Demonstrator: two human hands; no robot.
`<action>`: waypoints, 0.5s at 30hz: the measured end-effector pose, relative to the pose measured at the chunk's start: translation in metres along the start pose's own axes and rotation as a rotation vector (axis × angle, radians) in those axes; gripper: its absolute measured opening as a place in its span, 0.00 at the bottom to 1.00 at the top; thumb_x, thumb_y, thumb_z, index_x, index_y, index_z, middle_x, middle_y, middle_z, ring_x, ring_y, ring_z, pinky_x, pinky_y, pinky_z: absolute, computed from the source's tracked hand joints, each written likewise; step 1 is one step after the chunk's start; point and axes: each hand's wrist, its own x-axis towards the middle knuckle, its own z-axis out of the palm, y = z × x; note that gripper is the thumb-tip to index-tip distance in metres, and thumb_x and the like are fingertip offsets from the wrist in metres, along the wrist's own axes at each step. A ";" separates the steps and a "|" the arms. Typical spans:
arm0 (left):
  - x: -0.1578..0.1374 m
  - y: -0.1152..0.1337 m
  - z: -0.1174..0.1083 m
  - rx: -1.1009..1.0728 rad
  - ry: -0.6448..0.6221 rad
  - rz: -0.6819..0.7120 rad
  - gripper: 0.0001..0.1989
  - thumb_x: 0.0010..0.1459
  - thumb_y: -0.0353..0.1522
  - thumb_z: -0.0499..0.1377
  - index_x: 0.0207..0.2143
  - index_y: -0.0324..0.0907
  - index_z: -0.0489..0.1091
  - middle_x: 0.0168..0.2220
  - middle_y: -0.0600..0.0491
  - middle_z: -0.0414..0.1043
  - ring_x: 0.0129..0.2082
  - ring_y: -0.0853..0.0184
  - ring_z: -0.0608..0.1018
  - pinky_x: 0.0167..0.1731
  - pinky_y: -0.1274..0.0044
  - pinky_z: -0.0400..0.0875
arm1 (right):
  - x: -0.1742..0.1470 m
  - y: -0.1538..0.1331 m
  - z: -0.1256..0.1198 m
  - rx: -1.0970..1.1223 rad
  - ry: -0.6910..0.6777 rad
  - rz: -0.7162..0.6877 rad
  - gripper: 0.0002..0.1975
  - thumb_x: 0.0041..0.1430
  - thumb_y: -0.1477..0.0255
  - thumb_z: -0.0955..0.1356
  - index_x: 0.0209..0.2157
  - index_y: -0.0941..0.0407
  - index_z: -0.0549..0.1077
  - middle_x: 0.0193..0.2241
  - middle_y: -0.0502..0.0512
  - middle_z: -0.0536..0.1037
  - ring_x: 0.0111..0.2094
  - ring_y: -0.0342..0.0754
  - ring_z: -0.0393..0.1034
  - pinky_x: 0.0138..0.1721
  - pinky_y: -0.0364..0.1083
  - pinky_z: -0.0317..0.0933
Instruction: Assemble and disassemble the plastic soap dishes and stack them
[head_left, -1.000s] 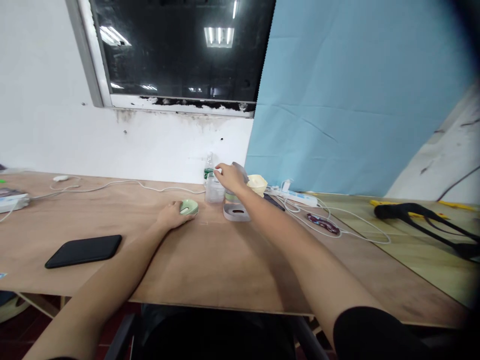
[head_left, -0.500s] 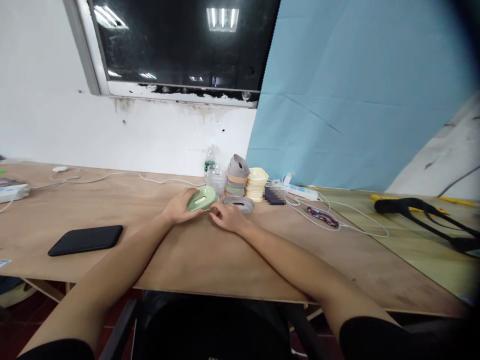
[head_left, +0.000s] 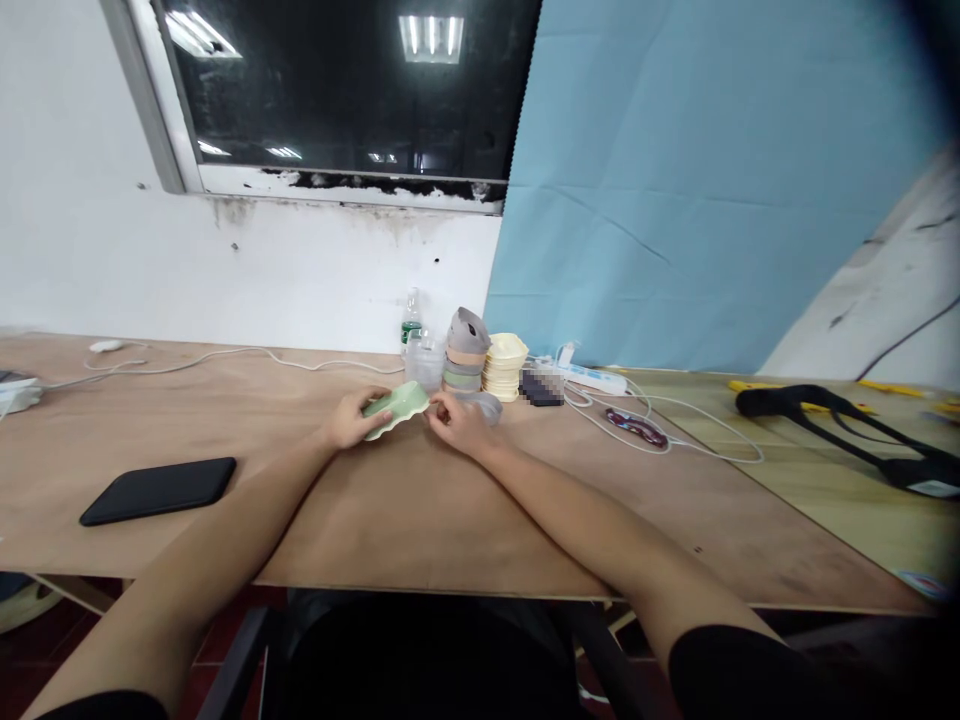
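Note:
My left hand grips a pale green soap dish with a wavy rim, thumb on the near side. The dish is tilted, just above the table. Beside its right end my right hand is closed in a pinch, the fingertips at the dish's edge. Just behind my right hand lies a grey dish, partly hidden. Further back stands a stack of grey, peach and green dishes, with a stack of cream wavy-edged dishes to its right.
Clear plastic containers and a bottle stand by the wall. A black phone lies on the left of the table. To the right are a power strip, white cables, a dark red object and a black strap.
The green dish has been tipped over in my left hand, so its wavy rim now shows instead of the slotted face. My right fingertips have come up to its right end.

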 end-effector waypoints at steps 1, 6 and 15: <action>0.000 0.000 0.001 -0.004 -0.008 0.009 0.26 0.54 0.46 0.58 0.50 0.40 0.69 0.48 0.46 0.73 0.45 0.57 0.77 0.47 0.66 0.70 | 0.000 0.001 0.000 -0.003 0.002 -0.006 0.09 0.58 0.69 0.65 0.40 0.56 0.71 0.23 0.48 0.76 0.24 0.43 0.69 0.28 0.41 0.56; 0.000 -0.001 0.002 -0.012 0.004 0.001 0.26 0.53 0.46 0.59 0.49 0.39 0.70 0.49 0.45 0.73 0.47 0.55 0.75 0.48 0.64 0.69 | 0.001 0.003 0.000 -0.035 -0.006 -0.062 0.05 0.58 0.71 0.64 0.35 0.55 0.71 0.24 0.48 0.76 0.26 0.43 0.70 0.29 0.41 0.54; 0.006 -0.010 -0.001 -0.098 0.377 -0.121 0.30 0.57 0.49 0.54 0.56 0.41 0.61 0.54 0.44 0.67 0.49 0.58 0.74 0.45 0.67 0.71 | 0.000 -0.003 -0.005 -0.105 -0.095 -0.113 0.11 0.62 0.67 0.62 0.30 0.56 0.70 0.24 0.51 0.75 0.26 0.43 0.67 0.28 0.42 0.52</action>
